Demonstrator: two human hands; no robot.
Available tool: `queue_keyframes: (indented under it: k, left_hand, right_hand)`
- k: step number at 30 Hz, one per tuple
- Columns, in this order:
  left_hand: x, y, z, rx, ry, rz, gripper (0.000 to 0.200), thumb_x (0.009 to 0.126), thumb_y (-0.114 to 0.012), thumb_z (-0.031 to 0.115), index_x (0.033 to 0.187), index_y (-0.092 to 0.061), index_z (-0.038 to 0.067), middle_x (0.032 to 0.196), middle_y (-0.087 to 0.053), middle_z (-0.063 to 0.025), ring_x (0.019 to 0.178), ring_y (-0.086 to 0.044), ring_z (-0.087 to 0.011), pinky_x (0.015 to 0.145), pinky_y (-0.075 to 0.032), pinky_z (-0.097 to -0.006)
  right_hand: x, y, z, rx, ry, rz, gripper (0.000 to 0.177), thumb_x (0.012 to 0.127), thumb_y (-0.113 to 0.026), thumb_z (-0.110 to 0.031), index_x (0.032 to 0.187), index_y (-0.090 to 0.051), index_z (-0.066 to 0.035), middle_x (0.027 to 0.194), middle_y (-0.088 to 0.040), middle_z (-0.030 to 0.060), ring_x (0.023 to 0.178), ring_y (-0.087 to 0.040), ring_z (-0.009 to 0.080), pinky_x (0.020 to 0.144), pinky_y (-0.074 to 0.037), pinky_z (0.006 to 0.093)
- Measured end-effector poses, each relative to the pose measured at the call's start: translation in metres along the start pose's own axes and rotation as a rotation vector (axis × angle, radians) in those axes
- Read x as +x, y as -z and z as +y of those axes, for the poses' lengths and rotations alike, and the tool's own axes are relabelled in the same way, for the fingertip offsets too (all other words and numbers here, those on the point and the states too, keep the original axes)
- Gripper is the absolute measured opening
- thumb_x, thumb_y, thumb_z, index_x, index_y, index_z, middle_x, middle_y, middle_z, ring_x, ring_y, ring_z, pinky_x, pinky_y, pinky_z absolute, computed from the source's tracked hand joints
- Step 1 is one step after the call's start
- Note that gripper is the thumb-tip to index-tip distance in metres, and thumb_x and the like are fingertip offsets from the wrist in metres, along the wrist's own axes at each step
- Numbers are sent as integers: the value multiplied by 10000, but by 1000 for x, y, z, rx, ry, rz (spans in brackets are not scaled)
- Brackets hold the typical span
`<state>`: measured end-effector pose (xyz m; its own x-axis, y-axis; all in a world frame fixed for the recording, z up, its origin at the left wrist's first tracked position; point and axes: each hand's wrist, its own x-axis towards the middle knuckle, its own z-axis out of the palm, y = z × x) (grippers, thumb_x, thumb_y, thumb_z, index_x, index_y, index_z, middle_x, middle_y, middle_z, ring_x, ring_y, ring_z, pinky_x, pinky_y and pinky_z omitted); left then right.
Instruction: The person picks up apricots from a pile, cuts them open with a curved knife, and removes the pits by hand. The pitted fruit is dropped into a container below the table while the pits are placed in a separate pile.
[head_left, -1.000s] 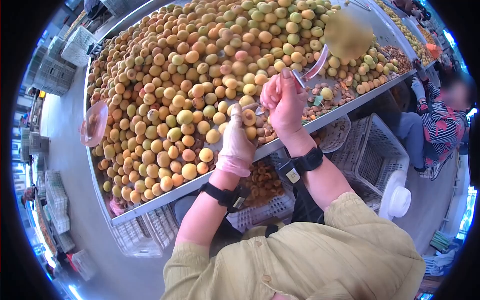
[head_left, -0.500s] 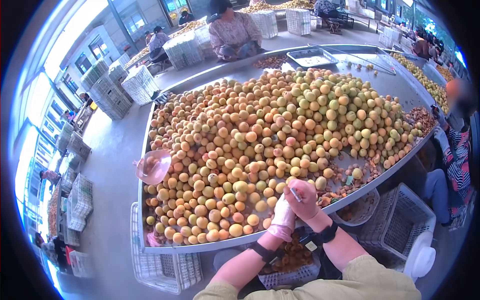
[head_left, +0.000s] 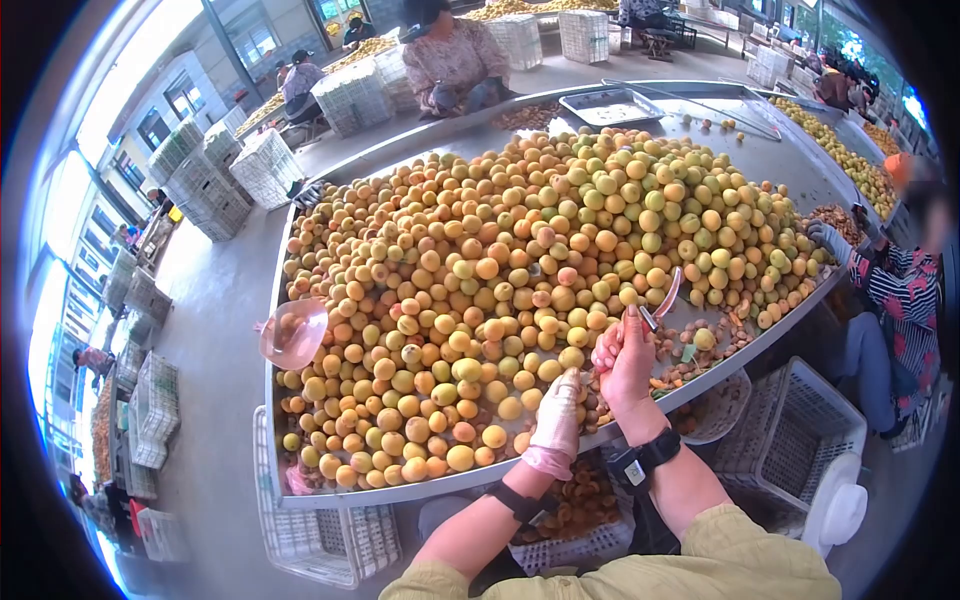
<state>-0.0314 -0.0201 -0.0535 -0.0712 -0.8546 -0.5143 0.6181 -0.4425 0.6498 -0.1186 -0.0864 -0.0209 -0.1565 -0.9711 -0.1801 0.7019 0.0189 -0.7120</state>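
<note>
My right hand (head_left: 628, 365) is bare and closed around a small tool that looks like a curved knife (head_left: 667, 298), its pinkish, bent blade pointing up and away over the fruit. Close on its left, my left hand (head_left: 556, 418) wears a whitish glove with a pink cuff. Its fingers are drawn together at the near edge of the heap, and what they hold, if anything, is hidden. A broad pile of apricots (head_left: 480, 270), orange to yellow-green, covers the metal table (head_left: 775, 165). Pits and split pieces (head_left: 690, 350) lie just right of my right hand.
A pink translucent scoop-like bowl (head_left: 294, 333) rests at the table's left rim. Below the edge are a crate of apricot pieces (head_left: 580, 510), a round basket (head_left: 722, 408) and a grey crate (head_left: 800, 425). Another person (head_left: 895, 290) sits at the right; one (head_left: 455, 60) is across.
My hands have come apart. The right hand has risen and moved right, turning the knife upward so its curved blade shows; the left stays low by the rim. The view has shifted slightly.
</note>
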Motion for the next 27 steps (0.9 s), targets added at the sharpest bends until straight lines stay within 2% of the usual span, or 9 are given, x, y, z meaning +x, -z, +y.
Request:
queue_keyframes:
  k: [5,7,8,9,10,11,15,17,27]
  left_hand:
    - [-2,-7,8,-23,85,83,427,933,-433,554,899,-477,131,703,-588,-42,533,-552,-168,453,-415,-270]
    - [-6,-10,14,-76,140,15,545,921,-379,622,918,-580,114,703,-609,-14,548,-571,-133,445,-403,-239]
    - [-6,-16,13,-87,108,90,575,925,-363,623,931,-614,106,687,-607,-3,548,-573,-121,440,-394,-224]
    - [-20,-28,20,29,-53,95,559,932,-367,606,939,-604,100,684,-606,-6,551,-578,-126,437,-393,-220]
    - [-14,-15,14,74,-54,0,540,937,-376,590,933,-593,95,681,-602,-12,546,-576,-134,432,-393,-229]
    - [-7,-10,10,-55,75,23,442,941,-441,530,960,-553,103,748,-595,-10,589,-550,-130,510,-436,-223]
    - [-1,-7,5,-60,86,13,435,936,-447,539,932,-545,116,705,-576,0,548,-538,-120,472,-419,-231]
    - [-2,-8,6,-33,79,12,410,930,-476,526,937,-535,121,703,-575,-3,539,-537,-125,459,-417,-239]
    - [2,-2,1,-78,89,-7,350,924,-523,489,920,-516,140,722,-596,-26,559,-579,-139,431,-425,-244]
  right_hand:
    - [0,1,-3,-37,129,-116,443,964,-518,-342,599,-369,-138,481,-316,-34,386,-308,85,375,-249,240]
    - [0,3,-5,-45,149,-136,435,969,-513,-307,596,-372,-133,482,-324,-35,388,-307,83,378,-247,238]
    - [0,1,-10,-58,142,-113,433,969,-515,-300,595,-377,-131,484,-322,-36,391,-307,80,380,-247,237]
    - [-2,-1,-12,-68,125,-91,431,969,-517,-292,593,-382,-130,485,-320,-37,394,-307,78,382,-247,237]
    - [2,-1,-12,-48,135,-129,430,965,-528,-293,593,-390,-127,488,-325,-39,397,-311,73,385,-248,234]
    - [-1,3,-9,-34,145,-169,428,961,-539,-294,593,-399,-125,491,-330,-42,400,-314,68,388,-250,230]
    - [-4,0,-3,-93,167,-133,278,931,-602,-247,713,-478,-127,518,-393,-51,404,-345,51,378,-265,207]
    - [-4,2,0,-87,186,-177,310,903,-645,-279,693,-468,-135,543,-453,-61,425,-386,14,378,-294,175]
    - [-10,3,0,-147,160,-196,331,911,-632,-295,681,-477,-113,558,-462,-67,457,-396,9,417,-327,176]
